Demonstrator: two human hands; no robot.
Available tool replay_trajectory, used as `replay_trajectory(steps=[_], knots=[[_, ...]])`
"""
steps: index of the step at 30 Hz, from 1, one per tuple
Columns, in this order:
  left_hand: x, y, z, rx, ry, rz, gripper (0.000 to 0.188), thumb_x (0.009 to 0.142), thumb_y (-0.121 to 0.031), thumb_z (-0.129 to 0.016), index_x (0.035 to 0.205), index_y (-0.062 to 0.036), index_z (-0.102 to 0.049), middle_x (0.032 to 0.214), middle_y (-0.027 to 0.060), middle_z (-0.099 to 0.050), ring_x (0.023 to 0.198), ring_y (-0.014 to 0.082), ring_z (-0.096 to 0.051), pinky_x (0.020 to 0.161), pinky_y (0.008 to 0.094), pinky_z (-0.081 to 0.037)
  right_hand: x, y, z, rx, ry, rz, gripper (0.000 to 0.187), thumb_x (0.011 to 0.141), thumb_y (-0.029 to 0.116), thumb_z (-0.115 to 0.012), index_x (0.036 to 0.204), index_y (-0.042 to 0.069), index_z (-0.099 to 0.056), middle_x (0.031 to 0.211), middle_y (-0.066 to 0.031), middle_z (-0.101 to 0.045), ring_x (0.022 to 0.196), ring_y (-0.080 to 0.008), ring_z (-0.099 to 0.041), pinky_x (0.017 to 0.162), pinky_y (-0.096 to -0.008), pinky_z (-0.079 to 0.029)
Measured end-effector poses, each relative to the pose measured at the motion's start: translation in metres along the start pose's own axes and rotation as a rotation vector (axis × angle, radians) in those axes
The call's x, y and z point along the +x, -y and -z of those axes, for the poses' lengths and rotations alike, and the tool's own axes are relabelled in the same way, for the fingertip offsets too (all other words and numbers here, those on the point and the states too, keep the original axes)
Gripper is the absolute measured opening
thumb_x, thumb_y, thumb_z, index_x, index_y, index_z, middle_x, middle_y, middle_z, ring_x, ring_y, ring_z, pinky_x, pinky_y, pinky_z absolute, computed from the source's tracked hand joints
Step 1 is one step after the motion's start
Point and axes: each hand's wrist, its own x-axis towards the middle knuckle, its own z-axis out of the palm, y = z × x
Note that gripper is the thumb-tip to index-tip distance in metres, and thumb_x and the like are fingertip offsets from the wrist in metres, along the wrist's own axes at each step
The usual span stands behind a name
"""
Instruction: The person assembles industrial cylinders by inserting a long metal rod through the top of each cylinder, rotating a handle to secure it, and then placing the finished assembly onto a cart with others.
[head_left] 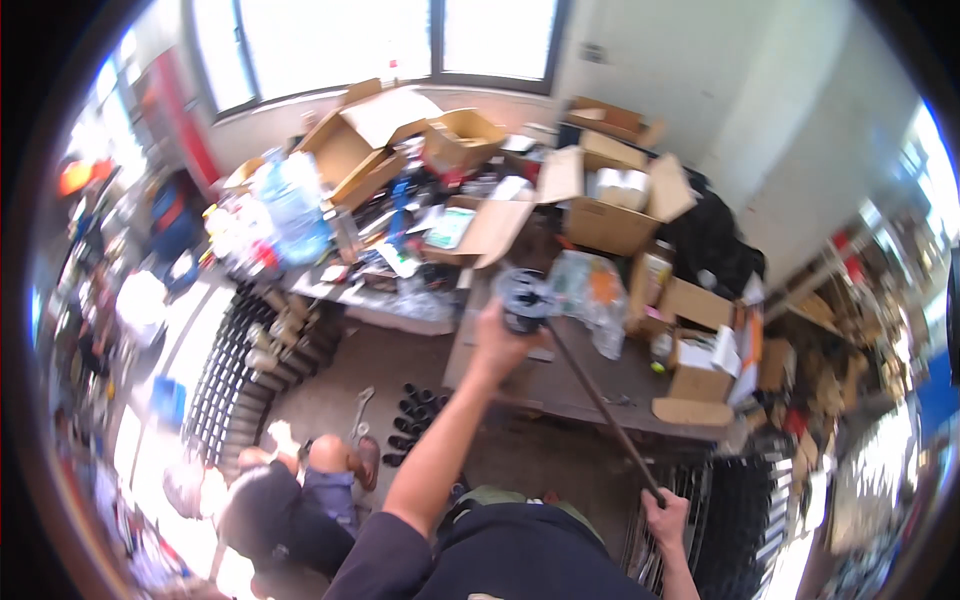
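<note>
Brown rod point(600, 403) (long, slim) slants from the right grip point(668, 517).

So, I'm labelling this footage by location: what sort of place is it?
Probably a small workshop: a cluttered table with open cardboard boxes, what looks like a wrench on the floor, and black cylinders grouped beside it.

The rod point(598, 398) is dark brown. The round part point(524, 303) is grey with black. The open box point(607, 226) is plain tan, its rolls point(622, 188) white. The plastic bag point(598, 295) is clear, with an orange patch. The water bottle point(298, 215) is pale blue. The post point(184, 125) is red; the wall point(680, 90), off-white. The short tubes point(408, 425) are black. The wearer's shirt point(520, 560) is dark, the shorts point(490, 494) olive green. The co-worker's cap point(262, 510) is black.
</note>
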Motion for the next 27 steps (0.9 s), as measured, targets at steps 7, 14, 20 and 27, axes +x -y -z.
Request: replay_trajectory(steps=[7,14,20,27], knots=[[-0.013,-0.002,-0.008,0.027,-0.117,-0.068,0.055,0.063,-0.021,-0.084,0.107,-0.0031,-0.059,0.095,0.0181,-0.069,0.091,0.0359,-0.067,0.081,0.0418,-0.054,0.019,0.172,0.005,0.157,0.369,0.38,0.056,0.07,0.008,-0.074,0.12,0.007,-0.05,0.085,-0.0052,-0.047,0.075,-0.0185,-0.047,0.062,-0.0336,-0.043],[-0.008,0.019,0.017,0.026,-0.343,-0.001,0.045,0.065,-0.015,-0.08,0.104,-0.0042,-0.06,0.091,0.0221,-0.067,0.091,0.0434,-0.065,0.08,0.0427,-0.053,0.06,0.342,-0.038,-0.309,0.284,1.753,0.024,0.078,0.022,-0.075,0.061,0.016,-0.06,0.049,0.0052,-0.032,0.041,-0.009,-0.038,0.04,-0.0248,-0.025],[-0.016,0.024,-0.019,0.359,-0.539,-0.165,0.064,0.055,-0.043,-0.087,0.1,-0.0078,-0.058,0.092,0.0145,-0.068,0.087,0.0344,-0.067,0.074,0.0437,-0.055,0.107,0.522,-0.243,-0.307,0.606,1.916,0.039,0.077,0.007,-0.063,0.115,0.011,-0.058,0.094,-0.01,-0.061,0.083,-0.0291,-0.064,0.062,-0.0413,-0.053],[-0.003,0.017,0.016,0.042,-0.363,0.105,0.053,0.056,-0.029,-0.082,0.098,-0.0072,-0.058,0.09,0.0168,-0.068,0.088,0.0398,-0.066,0.079,0.0483,-0.053,0.283,0.584,-0.334,-0.305,0.388,1.931,0.025,0.079,0.0,-0.056,0.099,0.007,-0.07,0.111,-0.0063,-0.07,0.106,-0.0296,-0.062,0.094,-0.0374,-0.049]])
